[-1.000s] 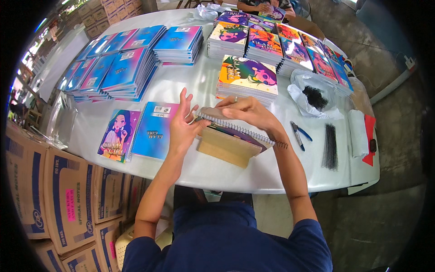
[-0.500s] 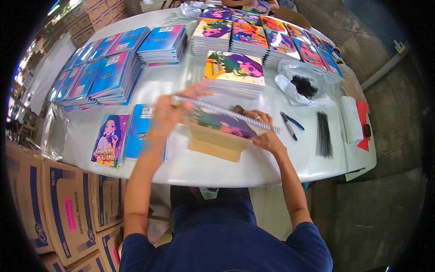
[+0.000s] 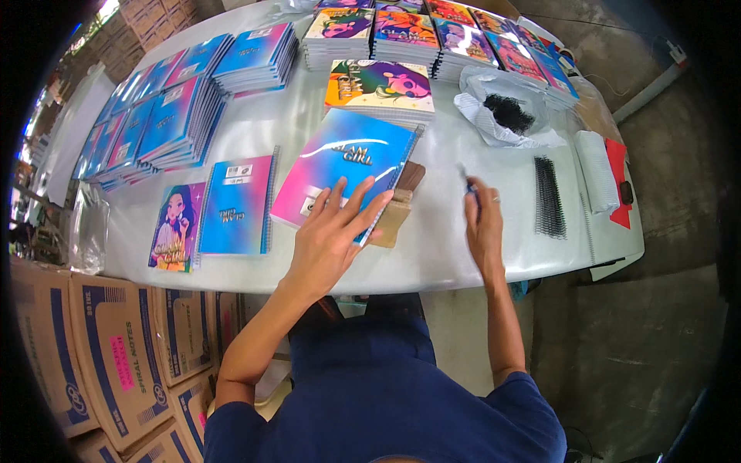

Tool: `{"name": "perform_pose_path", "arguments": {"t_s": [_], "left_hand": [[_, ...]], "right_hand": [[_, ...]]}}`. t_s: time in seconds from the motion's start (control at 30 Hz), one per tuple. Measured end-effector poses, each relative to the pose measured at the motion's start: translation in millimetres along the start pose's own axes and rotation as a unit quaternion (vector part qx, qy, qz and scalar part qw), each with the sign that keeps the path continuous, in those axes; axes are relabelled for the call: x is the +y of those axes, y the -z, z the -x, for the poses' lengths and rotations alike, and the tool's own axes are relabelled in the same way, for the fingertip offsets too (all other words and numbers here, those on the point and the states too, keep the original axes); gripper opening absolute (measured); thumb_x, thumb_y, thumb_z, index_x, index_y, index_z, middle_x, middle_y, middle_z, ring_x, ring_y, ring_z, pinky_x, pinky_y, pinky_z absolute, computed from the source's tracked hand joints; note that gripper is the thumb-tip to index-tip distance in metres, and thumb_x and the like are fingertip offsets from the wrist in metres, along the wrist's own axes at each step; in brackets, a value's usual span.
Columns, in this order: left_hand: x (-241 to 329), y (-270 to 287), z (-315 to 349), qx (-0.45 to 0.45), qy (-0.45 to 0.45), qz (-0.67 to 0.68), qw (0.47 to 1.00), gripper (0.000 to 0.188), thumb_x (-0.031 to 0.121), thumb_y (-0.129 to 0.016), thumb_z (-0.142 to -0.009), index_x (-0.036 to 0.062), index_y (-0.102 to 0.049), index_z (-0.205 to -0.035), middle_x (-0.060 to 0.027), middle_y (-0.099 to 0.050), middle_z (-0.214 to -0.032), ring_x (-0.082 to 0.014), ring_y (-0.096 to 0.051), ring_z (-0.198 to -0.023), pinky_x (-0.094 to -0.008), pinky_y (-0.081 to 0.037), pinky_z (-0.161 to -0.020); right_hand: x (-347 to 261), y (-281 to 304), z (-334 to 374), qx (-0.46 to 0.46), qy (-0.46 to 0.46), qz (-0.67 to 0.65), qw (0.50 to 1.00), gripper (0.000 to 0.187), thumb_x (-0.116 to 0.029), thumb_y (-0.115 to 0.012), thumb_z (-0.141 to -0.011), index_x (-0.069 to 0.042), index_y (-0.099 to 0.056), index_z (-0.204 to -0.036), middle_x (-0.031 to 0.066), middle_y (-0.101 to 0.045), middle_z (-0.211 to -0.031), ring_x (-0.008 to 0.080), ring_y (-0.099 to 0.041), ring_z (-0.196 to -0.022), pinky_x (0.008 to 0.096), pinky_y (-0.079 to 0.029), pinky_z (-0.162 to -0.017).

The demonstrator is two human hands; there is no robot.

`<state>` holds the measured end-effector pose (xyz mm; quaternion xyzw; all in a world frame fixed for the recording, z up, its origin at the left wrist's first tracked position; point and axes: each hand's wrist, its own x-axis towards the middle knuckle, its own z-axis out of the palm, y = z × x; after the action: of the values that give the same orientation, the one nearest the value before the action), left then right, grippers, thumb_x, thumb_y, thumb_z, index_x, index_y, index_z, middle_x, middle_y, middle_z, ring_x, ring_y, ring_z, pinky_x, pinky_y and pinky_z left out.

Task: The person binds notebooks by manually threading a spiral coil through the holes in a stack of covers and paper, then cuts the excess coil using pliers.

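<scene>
A spiral notebook (image 3: 340, 154) with a pink-and-blue cover lies aslant in front of me, its wire binding along the right side. It rests partly over a tan and brown block (image 3: 392, 224), most of which is hidden. My left hand (image 3: 328, 235) lies on the lower part of the cover with fingers spread. To the right of the notebook, my right hand (image 3: 485, 228) is closed around blue-handled pliers (image 3: 472, 191), whose tip points away from me and is blurred. Just beyond the notebook stands a stack of notebooks (image 3: 378, 85) with an illustrated cover on top.
Two notebooks (image 3: 235, 204) lie at the left, near stacks of blue notebooks (image 3: 174, 119). More illustrated stacks (image 3: 401, 29) fill the far side. At right are a plastic bag (image 3: 471, 116) with black coil scraps, black wire coils (image 3: 550, 197) and a white roll (image 3: 596, 171). Cartons (image 3: 116, 347) stand lower left.
The notebook, held edge-on in both hands before, now lies with its pink-and-blue cover up. My right hand has let go of it and picked up the pliers from the table.
</scene>
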<state>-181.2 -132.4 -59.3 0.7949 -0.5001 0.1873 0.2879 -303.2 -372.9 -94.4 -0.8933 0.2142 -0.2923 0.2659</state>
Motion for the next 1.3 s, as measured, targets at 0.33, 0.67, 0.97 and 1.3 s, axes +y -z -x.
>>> {"name": "perform_pose_path", "arguments": {"t_s": [0.33,0.67,0.97,1.3], "left_hand": [[6.7,-8.2,-4.3,0.046,0.03,-0.001,0.998,0.055,0.023,-0.078,-0.072,0.021,-0.064,-0.125,-0.0007,-0.063,-0.127,-0.0369,-0.061,-0.111,-0.0409,-0.052,-0.091],[-0.6,-2.9,6.8,0.028,0.007,-0.057,0.998,0.054,0.024,-0.076,-0.074,0.0213,-0.063,-0.126,0.0008,-0.063,-0.127,-0.0348,-0.059,-0.115,-0.0404,-0.049,-0.095],[-98.8,91.1,4.4,0.189,0.163,0.072,0.966,0.059,-0.002,-0.07,-0.075,0.0107,-0.058,-0.132,-0.0069,-0.058,-0.134,-0.0278,-0.051,-0.128,-0.0359,-0.043,-0.104],[-141.7,59.9,137.4,-0.217,0.157,-0.063,0.961,0.078,0.04,-0.076,-0.067,0.0233,-0.051,-0.139,-0.0039,-0.044,-0.147,-0.034,-0.029,-0.142,-0.0582,-0.022,-0.111]], "right_hand": [[-90.6,10.6,56.0,-0.116,0.127,-0.09,0.981,0.042,-0.016,-0.068,-0.085,-0.006,-0.059,-0.124,0.0164,-0.055,-0.106,0.0309,-0.057,-0.091,0.0409,-0.049,-0.077],[-85.6,28.7,18.0,-0.487,-0.166,-0.336,0.789,0.027,-0.016,-0.056,-0.096,-0.005,-0.062,-0.12,0.0116,-0.059,-0.081,0.0211,-0.058,-0.074,0.0325,-0.048,-0.07],[-11.6,10.3,-39.9,-0.079,0.036,-0.017,0.996,0.028,-0.016,-0.054,-0.097,0.0,-0.06,-0.118,0.0163,-0.059,-0.091,0.025,-0.057,-0.076,0.0341,-0.046,-0.07],[70.5,-53.6,-138.1,0.012,0.073,-0.048,0.996,0.028,-0.027,-0.067,-0.09,-0.001,-0.068,-0.103,0.0168,-0.065,-0.094,0.0279,-0.061,-0.089,0.0359,-0.046,-0.082]]}}
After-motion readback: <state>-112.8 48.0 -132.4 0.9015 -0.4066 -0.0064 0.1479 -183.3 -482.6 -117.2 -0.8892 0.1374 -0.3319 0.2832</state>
